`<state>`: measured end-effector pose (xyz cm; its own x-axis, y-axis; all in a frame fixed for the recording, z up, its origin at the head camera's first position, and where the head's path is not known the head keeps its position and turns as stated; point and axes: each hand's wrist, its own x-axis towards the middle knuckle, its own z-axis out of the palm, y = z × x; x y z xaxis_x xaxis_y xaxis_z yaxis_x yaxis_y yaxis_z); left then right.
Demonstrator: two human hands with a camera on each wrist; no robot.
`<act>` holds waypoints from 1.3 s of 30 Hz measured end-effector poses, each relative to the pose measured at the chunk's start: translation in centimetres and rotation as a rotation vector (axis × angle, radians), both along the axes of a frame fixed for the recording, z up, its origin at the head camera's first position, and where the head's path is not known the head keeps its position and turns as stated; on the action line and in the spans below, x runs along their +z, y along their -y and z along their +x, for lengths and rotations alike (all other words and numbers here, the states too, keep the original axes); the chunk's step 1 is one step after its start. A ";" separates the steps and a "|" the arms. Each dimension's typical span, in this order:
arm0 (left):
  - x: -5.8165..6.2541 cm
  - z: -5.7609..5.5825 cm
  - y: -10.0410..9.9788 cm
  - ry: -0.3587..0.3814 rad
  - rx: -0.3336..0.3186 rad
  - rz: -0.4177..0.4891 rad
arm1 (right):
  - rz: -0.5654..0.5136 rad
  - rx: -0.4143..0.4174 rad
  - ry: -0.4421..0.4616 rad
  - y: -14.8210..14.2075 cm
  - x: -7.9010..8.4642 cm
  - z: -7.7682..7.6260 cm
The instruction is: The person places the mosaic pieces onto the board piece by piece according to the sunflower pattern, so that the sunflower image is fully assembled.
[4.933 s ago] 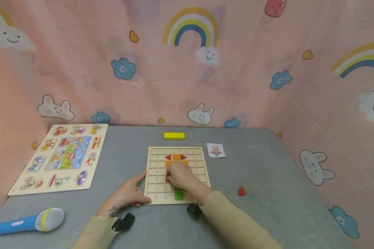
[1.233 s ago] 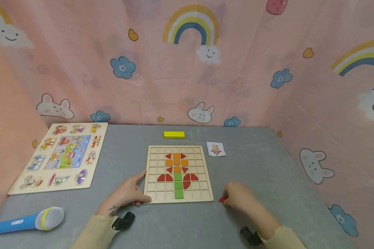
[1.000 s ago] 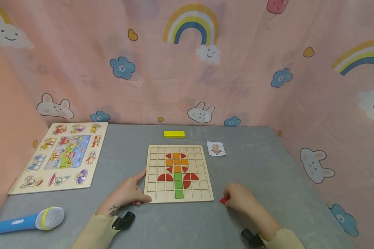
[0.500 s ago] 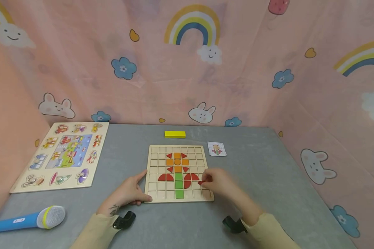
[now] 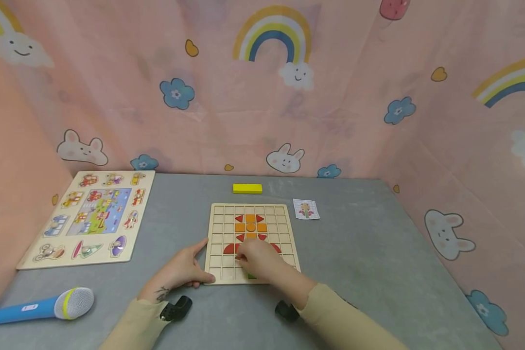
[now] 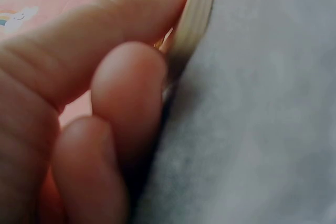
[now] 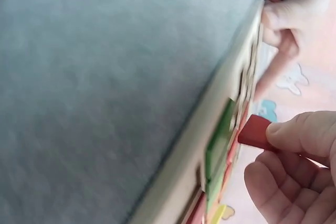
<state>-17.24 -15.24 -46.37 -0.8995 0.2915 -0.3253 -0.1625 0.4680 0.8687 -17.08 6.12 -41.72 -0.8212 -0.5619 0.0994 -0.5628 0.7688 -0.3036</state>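
A wooden grid board (image 5: 221,275) lies mid-table, with orange squares, red triangles, red quarter-circle tiles and green squares laid in a flower pattern. My left hand (image 5: 179,269) grips the board's near left corner, thumb at the front edge and index finger along the left side. My right hand (image 5: 262,260) is over the pattern's lower part and hides most of the green squares. In the right wrist view it pinches a red tile (image 7: 254,131) between thumb and finger, close to the board's surface beside a green square (image 7: 220,140).
A yellow block (image 5: 247,188) sits behind the board. A small pattern card (image 5: 306,209) lies at its upper right. On the left are a picture puzzle board (image 5: 142,223) and a blue toy microphone (image 5: 39,307). A pink patterned cloth (image 5: 218,131) surrounds the table.
My right hand took the last loose red tile from the table on the right and carried it left over the board. Another red quarter-circle now lies right of the green squares. My left hand stays put.
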 end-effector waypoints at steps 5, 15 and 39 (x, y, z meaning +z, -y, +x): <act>0.0 0.0 0.0 0.007 0.009 -0.006 | 0.063 0.015 -0.042 0.6 -0.6 0.3; -0.1 0.0 0.0 0.014 0.009 0.001 | 0.095 0.052 -0.033 0.5 -1.1 0.1; -0.4 0.0 0.3 0.020 0.023 0.005 | 0.015 -0.099 0.080 -0.9 0.4 -1.4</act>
